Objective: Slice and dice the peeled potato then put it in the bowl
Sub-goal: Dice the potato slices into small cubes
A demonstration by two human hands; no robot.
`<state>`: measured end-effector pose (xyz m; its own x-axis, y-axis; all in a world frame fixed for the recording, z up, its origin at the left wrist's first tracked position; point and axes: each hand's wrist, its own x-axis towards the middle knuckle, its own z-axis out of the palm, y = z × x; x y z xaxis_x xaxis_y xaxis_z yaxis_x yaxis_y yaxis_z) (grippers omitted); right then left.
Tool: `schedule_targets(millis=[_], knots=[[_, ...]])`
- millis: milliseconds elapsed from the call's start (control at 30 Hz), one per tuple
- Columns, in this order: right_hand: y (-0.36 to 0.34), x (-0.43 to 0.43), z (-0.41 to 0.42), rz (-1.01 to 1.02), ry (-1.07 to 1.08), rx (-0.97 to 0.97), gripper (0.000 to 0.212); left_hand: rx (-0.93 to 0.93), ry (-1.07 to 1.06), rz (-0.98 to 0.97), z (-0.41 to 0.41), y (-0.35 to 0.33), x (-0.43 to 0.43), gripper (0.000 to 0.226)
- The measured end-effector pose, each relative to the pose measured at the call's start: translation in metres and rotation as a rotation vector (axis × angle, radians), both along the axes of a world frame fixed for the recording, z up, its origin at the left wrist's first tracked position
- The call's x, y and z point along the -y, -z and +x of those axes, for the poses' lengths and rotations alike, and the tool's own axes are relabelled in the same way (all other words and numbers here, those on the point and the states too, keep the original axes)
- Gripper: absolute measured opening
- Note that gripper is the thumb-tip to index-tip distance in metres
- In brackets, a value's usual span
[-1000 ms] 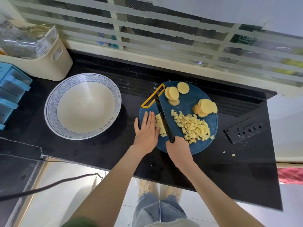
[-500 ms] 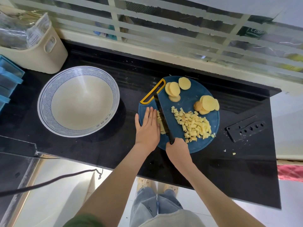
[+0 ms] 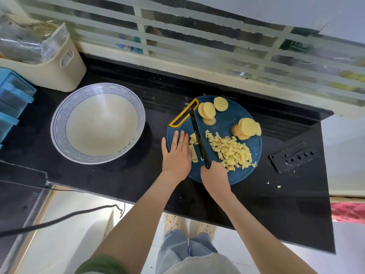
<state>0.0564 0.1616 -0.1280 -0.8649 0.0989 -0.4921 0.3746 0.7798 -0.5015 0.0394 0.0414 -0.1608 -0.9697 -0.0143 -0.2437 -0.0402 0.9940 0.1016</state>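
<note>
The right hand (image 3: 214,177) grips the knife (image 3: 198,136); the left hand (image 3: 176,155), fingers flat, presses potato strips (image 3: 193,149) on the board (image 3: 227,123).

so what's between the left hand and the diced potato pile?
Head view: pale potato strips by the left hand, then the black knife blade.

Nothing legible (bowl (image 3: 59,123) marks blurred)

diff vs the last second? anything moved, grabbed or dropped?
Almost nothing. The right hand still grips the knife, chopping in place beside the left hand, which stays flat on the potato strips. Nothing grabbed or released. The bowl is still empty; the slices, diced pile and board are unchanged.
</note>
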Motion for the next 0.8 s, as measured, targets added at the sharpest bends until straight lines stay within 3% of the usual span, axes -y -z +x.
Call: schedule_targets(millis=[167,467,667,800], knots=[[-0.006,-0.007,-0.001,-0.07,0.032,0.029,0.015,0.027,-0.068,0.073,0.001,-0.005,-0.002,0.055],[-0.011,-0.019,-0.008,-0.166,0.18,0.054,0.026,-0.145,-0.123,0.24,-0.02,-0.018,0.001,0.043],[-0.012,-0.026,-0.011,-0.211,0.245,0.101,0.021,-0.145,-0.113,0.227,-0.042,-0.017,-0.01,0.037],[-0.012,-0.033,-0.012,-0.36,0.351,0.186,0.016,-0.185,-0.331,0.5,-0.046,-0.033,-0.02,0.027]])
